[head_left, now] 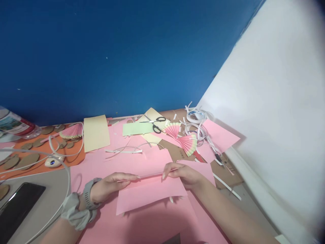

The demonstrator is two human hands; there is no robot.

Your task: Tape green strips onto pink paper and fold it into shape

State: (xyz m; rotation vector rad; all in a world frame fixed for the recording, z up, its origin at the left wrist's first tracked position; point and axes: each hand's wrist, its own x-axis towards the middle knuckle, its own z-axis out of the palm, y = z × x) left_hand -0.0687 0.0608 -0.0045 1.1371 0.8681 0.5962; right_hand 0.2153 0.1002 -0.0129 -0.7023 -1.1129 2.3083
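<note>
A sheet of pink paper (152,196) with a narrow fold along its far edge is held up above larger pink sheets on the table. My left hand (113,184) pinches the fold at its left part, thumb below and fingers on top. At the right end, my right hand (184,173) grips the same fold between thumb and fingers. Beyond the hands lie a pleated pink paper fan piece (179,137) with yellow-green edges, and scissors (156,124) with black handles on a pale green paper strip (137,128).
At left are a black phone (20,210), a white cable (67,169), a bottle (17,123), a pink fan (72,131) and cardboard pieces on an orange sheet (76,157). Yellow paper (96,133) stands near the blue wall (114,61). Curled white strips (195,117) and a pen (218,157) lie right.
</note>
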